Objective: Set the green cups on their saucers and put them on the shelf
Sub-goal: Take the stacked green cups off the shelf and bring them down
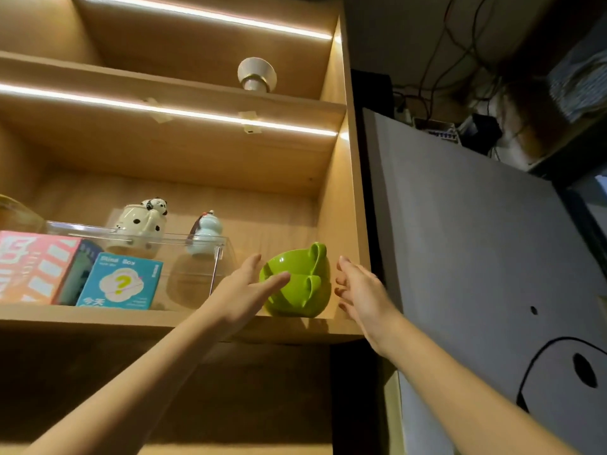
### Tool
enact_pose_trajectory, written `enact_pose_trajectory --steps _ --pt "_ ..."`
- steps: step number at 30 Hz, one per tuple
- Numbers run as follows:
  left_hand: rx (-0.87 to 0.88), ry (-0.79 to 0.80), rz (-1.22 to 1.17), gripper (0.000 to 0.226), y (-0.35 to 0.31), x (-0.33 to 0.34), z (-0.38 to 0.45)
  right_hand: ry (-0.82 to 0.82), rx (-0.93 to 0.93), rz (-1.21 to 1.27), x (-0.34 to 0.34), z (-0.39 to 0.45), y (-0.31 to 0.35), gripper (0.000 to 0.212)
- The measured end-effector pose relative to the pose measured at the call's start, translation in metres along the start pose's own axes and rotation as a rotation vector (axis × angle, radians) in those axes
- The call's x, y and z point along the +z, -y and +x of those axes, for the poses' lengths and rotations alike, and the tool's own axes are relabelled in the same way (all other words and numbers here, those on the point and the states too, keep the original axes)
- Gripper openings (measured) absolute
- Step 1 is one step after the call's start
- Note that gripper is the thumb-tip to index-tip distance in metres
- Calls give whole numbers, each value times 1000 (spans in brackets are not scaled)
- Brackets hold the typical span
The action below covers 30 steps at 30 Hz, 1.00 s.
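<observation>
Two green cups [300, 284] sit stacked one in the other at the right end of the lit wooden shelf [164, 320], handles pointing right. No saucer can be made out under them. My left hand [244, 290] reaches up from the left, fingers spread, its fingertips touching or just in front of the cups' left side. My right hand [359, 290] is raised to the right of the cups, fingers apart, a small gap between it and the stack. Neither hand holds anything.
A clear plastic box [197, 257] stands left of the cups, with a spotted mug [141, 228] and a pale blue gourd figure [205, 234] behind it. Colourful cartons [121, 282] fill the shelf's left. The cabinet side wall [341, 208] is close on the right; a white panel [476, 241] lies beyond.
</observation>
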<state>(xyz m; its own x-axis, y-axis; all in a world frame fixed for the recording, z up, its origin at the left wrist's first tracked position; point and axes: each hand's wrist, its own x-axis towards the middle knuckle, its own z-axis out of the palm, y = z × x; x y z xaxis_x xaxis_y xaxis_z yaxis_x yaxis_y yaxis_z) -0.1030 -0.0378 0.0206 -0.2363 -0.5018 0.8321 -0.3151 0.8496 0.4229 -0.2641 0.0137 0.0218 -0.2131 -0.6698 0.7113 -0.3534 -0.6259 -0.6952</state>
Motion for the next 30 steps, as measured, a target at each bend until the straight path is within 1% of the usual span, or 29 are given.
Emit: enact_pose_trajectory --steps 1,3,4,6,7,9,10,12,18,23,24,27,30 --pt "-23 25 -70 67 0 1 3 20 40 30 1 2 -1 56" --pt "-100 84 -231 52 -2 4 10 50 94 91 1 8 -3 62" --pt "-152 103 -246 46 -1 6 14 58 111 130 0 10 -2 63" --pt "-266 132 -219 48 1 5 21 85 135 186 -1 12 -1 63" --pt "-315 144 -213 54 2 3 22 109 138 180 -1 12 0 61" --pt "-379 167 -222 61 5 2 28 143 126 134 -1 11 0 59" --pt "-387 167 -219 57 6 3 29 147 121 117 -1 10 0 59" --pt "-355 145 -202 48 6 7 28 143 118 97 -1 11 -1 59" --pt "-177 102 -213 38 4 13 18 115 132 18 0 4 3 61" --pt "-131 59 -243 61 1 4 6 110 148 30 -1 -10 15 63" --pt "-116 50 -255 57 -1 2 2 114 143 39 0 -13 18 63" --pt "-65 26 -308 36 -6 -4 -8 119 130 60 0 -22 27 64" --pt "-50 25 -376 34 -14 -10 -22 136 120 85 -1 -34 37 63"
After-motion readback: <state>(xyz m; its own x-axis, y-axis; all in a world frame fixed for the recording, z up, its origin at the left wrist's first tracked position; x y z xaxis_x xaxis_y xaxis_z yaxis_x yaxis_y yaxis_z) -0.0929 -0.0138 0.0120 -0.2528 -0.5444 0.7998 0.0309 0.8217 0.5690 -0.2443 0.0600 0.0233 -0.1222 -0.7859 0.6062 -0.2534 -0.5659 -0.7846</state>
